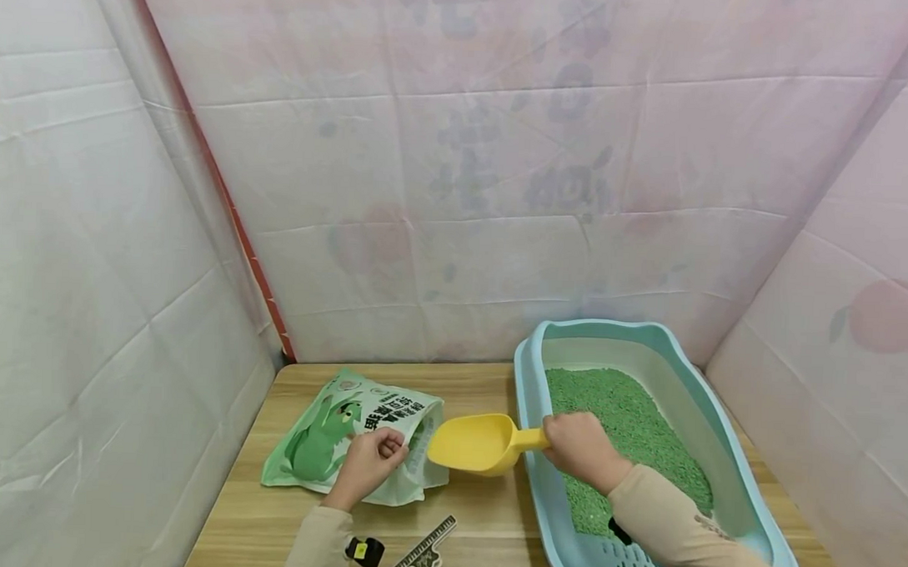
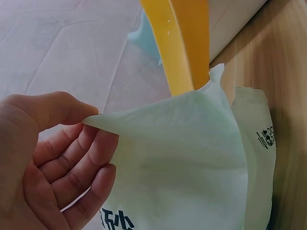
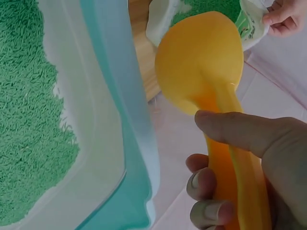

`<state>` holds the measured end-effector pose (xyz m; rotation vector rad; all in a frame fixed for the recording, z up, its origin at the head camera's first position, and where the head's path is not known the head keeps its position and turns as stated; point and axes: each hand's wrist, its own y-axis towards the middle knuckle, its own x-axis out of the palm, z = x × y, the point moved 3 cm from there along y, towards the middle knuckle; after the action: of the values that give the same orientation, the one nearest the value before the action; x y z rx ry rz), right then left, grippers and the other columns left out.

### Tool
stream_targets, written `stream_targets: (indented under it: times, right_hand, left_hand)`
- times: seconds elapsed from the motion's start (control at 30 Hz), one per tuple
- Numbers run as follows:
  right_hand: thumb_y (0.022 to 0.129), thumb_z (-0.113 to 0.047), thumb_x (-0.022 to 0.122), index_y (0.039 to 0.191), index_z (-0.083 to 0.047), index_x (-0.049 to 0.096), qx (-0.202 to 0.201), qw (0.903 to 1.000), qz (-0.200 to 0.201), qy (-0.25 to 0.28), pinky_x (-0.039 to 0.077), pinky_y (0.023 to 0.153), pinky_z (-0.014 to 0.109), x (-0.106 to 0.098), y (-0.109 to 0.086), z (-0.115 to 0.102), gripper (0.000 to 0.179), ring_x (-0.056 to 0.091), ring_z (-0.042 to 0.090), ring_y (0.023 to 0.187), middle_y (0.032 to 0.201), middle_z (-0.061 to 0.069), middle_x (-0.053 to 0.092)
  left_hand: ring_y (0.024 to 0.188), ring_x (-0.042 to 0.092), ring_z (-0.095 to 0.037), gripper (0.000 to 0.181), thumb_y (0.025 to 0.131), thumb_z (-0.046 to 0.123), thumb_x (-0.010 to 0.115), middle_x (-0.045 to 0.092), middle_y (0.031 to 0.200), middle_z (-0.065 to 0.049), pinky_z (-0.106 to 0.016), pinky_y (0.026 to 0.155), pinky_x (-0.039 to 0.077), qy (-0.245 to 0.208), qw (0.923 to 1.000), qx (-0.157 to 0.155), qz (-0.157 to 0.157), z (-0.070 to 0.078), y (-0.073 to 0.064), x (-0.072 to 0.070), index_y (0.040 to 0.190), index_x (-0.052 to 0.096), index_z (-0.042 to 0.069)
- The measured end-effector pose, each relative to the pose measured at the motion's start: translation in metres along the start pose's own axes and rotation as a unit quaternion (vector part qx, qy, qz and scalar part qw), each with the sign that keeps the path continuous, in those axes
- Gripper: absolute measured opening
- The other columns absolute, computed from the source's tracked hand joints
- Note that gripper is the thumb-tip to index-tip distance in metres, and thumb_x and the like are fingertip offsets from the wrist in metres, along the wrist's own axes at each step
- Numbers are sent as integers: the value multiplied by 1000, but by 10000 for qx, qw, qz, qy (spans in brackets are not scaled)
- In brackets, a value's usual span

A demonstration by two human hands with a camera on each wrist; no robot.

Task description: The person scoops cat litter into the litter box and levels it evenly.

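Observation:
My left hand [image 1: 373, 462] pinches the edge of the opened cat litter bag [image 1: 319, 433] between thumb and fingers, as the left wrist view shows close up. The bag lies on the table, white and green with dark print, and green pellets show inside its mouth in the right wrist view. With my right hand [image 1: 585, 449] I grip the handle of a yellow scoop [image 1: 473, 441]. Its bowl, bare inside in the head view, is right at the bag's mouth. Behind my right hand stands a light blue litter box [image 1: 527, 378] with green litter [image 1: 607, 406] in it.
A black ruler-like strip [image 1: 422, 553] with a small ornament lies near the front of the wooden table [image 1: 473, 384]. Pale cloth walls [image 1: 462, 259] enclose the table at the back and both sides. The box's raised rim stands beside the scoop.

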<state>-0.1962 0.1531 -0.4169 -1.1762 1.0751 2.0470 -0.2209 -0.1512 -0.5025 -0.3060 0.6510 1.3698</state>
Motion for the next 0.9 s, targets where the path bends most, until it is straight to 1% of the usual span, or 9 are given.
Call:
stream_targets:
  times: [0.27,0.47,0.57,0.67,0.9]
  right_hand:
    - [62,-19,84,61,-12,53,96,9998,-161,66,43,41,26,8,3,-12,31,47,11,44,52,-1,54]
    - [61,-24,84,57,-14,52,236,9993,-99,-264,42,40,28,18,7,-24,34,47,10,43,51,-3,52]
    - [59,-25,84,56,-15,52,336,9989,-98,-321,43,40,30,23,10,-29,34,49,11,43,50,-3,53]
    - [59,-19,82,54,-15,51,453,9983,-121,-347,44,40,31,27,13,-33,32,49,12,43,49,-2,53]
    - [65,-7,76,53,-13,50,781,9945,-508,-482,45,40,30,36,19,-41,29,51,12,43,50,0,53]
  left_hand:
    - [65,55,3,5,85,8,69,67,75,-4,-16,61,49,-71,10000,-53,-20,-2,1,1,88,68,5]
    - [65,55,3,5,85,8,69,67,75,-4,-16,61,50,-74,10000,-4,-2,-3,1,1,87,68,5]
    - [65,55,3,5,85,9,69,67,75,-4,-16,61,49,-78,10000,-11,-13,-2,1,1,88,68,5]
    - [65,55,3,5,85,9,68,67,75,-4,-16,61,49,-90,10000,-26,-29,-2,1,1,88,68,5]
    - [66,55,2,7,85,10,69,67,76,-4,-16,62,50,-81,9999,-68,-52,-3,0,1,89,68,4]
